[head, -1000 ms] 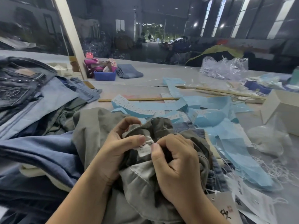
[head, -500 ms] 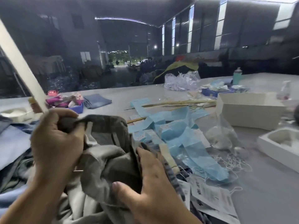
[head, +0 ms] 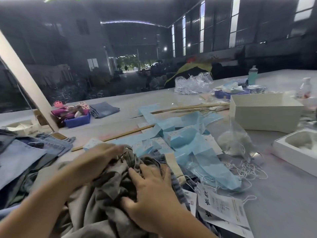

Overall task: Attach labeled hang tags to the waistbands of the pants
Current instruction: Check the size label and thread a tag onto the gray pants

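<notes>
Both hands have dropped from lifting the grey pants to lying on the bunched cloth. The left hand seems flat, though blurred; the right hand presses with fingers spread. Hang tags lie just beside them.

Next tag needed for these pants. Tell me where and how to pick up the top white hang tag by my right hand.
Pinch the hang tag at its far right corner, beside its string loop, coming from the right. It lies flat on other tags, and its left edge sits close to the right hand and grey pants.
</notes>
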{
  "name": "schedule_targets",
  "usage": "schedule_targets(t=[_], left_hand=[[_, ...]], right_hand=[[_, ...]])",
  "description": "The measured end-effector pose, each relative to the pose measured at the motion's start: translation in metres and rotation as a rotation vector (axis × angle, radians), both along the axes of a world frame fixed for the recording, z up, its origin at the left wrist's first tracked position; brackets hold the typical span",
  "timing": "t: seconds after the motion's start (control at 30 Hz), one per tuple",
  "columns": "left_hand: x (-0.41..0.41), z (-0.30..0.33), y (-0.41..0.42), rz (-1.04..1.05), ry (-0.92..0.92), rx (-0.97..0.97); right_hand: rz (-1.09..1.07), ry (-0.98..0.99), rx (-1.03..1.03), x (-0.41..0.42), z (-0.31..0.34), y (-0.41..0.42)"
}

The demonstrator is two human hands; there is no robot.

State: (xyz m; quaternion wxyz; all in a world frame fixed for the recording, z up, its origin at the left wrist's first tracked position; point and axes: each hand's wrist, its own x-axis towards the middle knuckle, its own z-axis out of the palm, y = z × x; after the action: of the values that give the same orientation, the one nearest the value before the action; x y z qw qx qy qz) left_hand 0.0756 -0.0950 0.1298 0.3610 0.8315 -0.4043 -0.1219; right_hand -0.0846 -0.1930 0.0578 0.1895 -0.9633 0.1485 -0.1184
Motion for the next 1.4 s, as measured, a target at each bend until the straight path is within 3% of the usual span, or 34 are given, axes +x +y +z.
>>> schedule_targets(t=[0.07, 0.13, 0.2, 0.3, 0.4, 0.53, 0.7, 0.87, 0.97, 1.1, 1.23, 1.3, 1.4], left_hand=[[-0.004, 0.016, -0.01, -0.016, -0.175, 0.039], [-0.009, 0.01, -0.024, 0.03, -0.422, 0.192], [-0.017, -0.012, -0.039, 0.048, -0.539, 0.343], [-0.024, -0.043, -0.043, 0.006, -0.409, 0.442], [-0.006, -0.034, -0.047, -0.052, -0.314, 0.587], [0.002, -0.008, -0.074, -0.134, -0.217, 0.817], [0.006, -0.004, -0.129, -0.14, -0.412, 1.028], [0.04, -0.014, -0.183, -0.075, -0.487, 0.816], [0.062, -0.05, -0.2, 0.014, -0.425, 0.667], [0.108, -0.09, -0.208, 0.167, -0.046, 0.414], [0.15, -0.116, -0.189, 0.3, 0.314, 0.204], [0.159, -0.128, -0.181, 0.306, 0.413, 0.168], [0.166, -0.14, -0.181, 0.253, 0.418, 0.183]], right_hand=[[0.027, 0.032, 0.02, 0.004, 0.004, -0.003], [0.067, 0.028, 0.038, 0.007, 0.008, -0.009], [0.144, -0.07, 0.143, 0.002, 0.01, -0.021], [0.264, -0.227, 0.5, -0.016, 0.005, -0.042], [0.145, -0.418, 0.71, -0.026, 0.002, -0.056], [-0.042, -0.419, 0.639, -0.014, 0.006, -0.079], [-0.201, -0.273, 0.596, 0.012, 0.008, -0.115], [-0.349, -0.163, 0.63, 0.046, -0.002, -0.154], [-0.434, -0.12, 0.588, 0.069, -0.015, -0.18], [-0.534, -0.04, 0.533, 0.102, -0.038, -0.209], [-0.449, 0.021, 0.599, 0.14, -0.043, -0.222], [-0.435, -0.005, 0.587, 0.157, -0.045, -0.225], [-0.435, -0.028, 0.622, 0.165, -0.063, -0.221]])
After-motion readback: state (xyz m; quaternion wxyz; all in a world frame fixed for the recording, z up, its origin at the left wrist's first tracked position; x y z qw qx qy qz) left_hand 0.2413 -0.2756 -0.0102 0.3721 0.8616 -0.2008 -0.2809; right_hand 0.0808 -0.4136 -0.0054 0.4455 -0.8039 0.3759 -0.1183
